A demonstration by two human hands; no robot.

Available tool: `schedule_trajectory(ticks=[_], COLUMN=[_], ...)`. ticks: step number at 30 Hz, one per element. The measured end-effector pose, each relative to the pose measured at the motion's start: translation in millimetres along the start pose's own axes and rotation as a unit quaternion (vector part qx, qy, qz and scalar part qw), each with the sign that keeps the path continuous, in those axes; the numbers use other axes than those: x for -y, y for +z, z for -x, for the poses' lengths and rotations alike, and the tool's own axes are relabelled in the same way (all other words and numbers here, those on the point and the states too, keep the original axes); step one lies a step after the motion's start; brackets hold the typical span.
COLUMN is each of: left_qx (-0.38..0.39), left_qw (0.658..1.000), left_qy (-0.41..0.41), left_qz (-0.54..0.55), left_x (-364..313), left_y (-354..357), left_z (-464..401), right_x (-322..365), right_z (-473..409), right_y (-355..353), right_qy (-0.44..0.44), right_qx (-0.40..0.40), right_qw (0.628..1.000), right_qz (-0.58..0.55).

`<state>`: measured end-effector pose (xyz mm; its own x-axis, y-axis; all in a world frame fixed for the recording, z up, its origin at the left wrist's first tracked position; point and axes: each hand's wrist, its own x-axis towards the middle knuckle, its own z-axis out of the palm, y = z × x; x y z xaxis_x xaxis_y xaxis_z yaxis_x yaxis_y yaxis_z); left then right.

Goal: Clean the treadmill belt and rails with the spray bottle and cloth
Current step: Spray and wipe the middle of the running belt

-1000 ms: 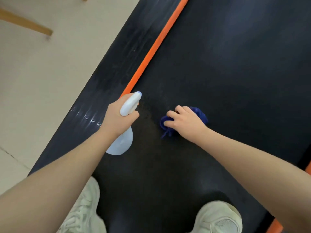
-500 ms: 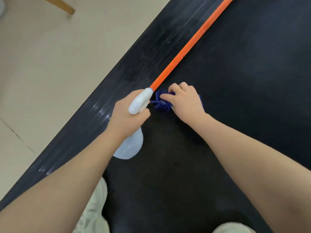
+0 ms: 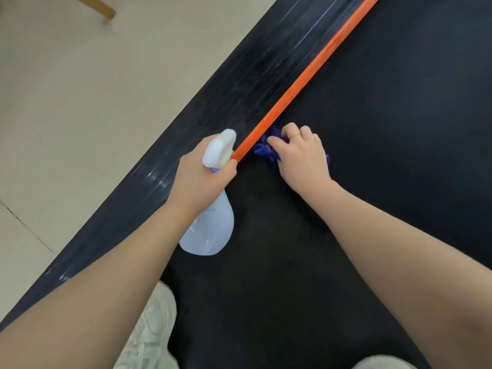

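My left hand [image 3: 202,179] grips the neck of a pale blue spray bottle [image 3: 209,230], whose white trigger head [image 3: 219,149] points up along the rail. My right hand [image 3: 300,155] holds a bunched dark blue cloth [image 3: 266,147] down on the black treadmill belt [image 3: 386,129], its fingers curled over the cloth. The cloth sits right against the orange strip [image 3: 300,89] at the belt's left edge. Beyond the strip runs the black ribbed side rail [image 3: 253,83], streaked and dusty. Most of the cloth is hidden under my hand.
Two white sneakers [image 3: 151,336] stand on the belt at the bottom of the view. Beige tiled floor [image 3: 80,102] lies left of the treadmill, with a wooden furniture leg [image 3: 98,6] at the top left.
My right hand has slid the cloth leftward across the belt to the orange strip and a little further up along it. The left hand keeps the bottle beside it.
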<state>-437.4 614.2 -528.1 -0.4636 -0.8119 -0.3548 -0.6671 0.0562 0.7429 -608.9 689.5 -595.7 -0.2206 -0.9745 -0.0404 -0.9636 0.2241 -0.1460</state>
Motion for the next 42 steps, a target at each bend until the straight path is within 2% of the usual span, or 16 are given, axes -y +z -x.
schedule_trajectory(ticks=[3, 4, 6, 8, 10, 13, 20, 22, 23, 25, 28, 31, 34, 38, 40, 42], left_qx=[0.021, 0.032, 0.062, 0.098, 0.116, 0.174, 0.386, 0.402, 0.39, 0.334, 0.19, 0.068, 0.01, -0.025, -0.034, -0.042], left_qw=[1.0, 0.999, 0.997, 0.993, 0.989, 0.979, 0.887, 0.874, 0.882, 0.918, 0.976, 0.997, 1.0, 1.0, 0.999, 0.999], left_qy=[-0.001, -0.001, -0.002, 0.012, 0.026, 0.024, 0.129, 0.134, 0.125, 0.086, 0.052, 0.02, 0.024, 0.004, -0.013, -0.032], left_qz=[-0.02, -0.024, -0.035, -0.066, -0.09, -0.107, -0.216, -0.236, -0.233, -0.195, -0.092, -0.021, -0.009, 0.011, 0.017, 0.012], left_x=[-8, -12, -16, -13, -8, -11, -26, -23, -21, -16, -10, -10, -8, -4, -3, -4], left_y=[4, 6, 11, 15, 16, 21, 59, 67, 67, 59, 35, 8, -10, -15, -14, -13], left_z=[-3, 1, 17, 37, 49, 53, 73, 78, 79, 78, 71, 61, 45, 35, 31, 25], right_x=[10, 7, -5, -23, -43, -59, -62, -65, -65, -63, -48, -27, -9, 19, 38, 51], right_z=[19, 25, 35, 47, 58, 75, 115, 128, 133, 139, 132, 104, 60, 27, 38, 51], right_y=[-11, -17, -33, -45, -55, -66, -69, -68, -67, -63, -51, -38, -27, -8, 1, 8], right_qy=[-0.104, -0.088, 0.044, 0.187, 0.262, 0.271, 0.311, 0.317, 0.322, 0.331, 0.336, 0.345, 0.314, 0.206, 0.097, -0.013], right_qx=[0.077, 0.121, 0.151, 0.095, 0.077, 0.109, 0.081, 0.083, 0.083, 0.073, 0.048, -0.019, -0.08, -0.045, -0.028, -0.007], right_qw=[0.991, 0.985, 0.967, 0.94, 0.923, 0.92, 0.907, 0.91, 0.91, 0.911, 0.917, 0.909, 0.91, 0.96, 0.986, 0.993], right_qz=[-0.045, -0.086, -0.201, -0.269, -0.271, -0.263, -0.271, -0.255, -0.247, -0.236, -0.21, -0.235, -0.26, -0.184, -0.134, -0.116])
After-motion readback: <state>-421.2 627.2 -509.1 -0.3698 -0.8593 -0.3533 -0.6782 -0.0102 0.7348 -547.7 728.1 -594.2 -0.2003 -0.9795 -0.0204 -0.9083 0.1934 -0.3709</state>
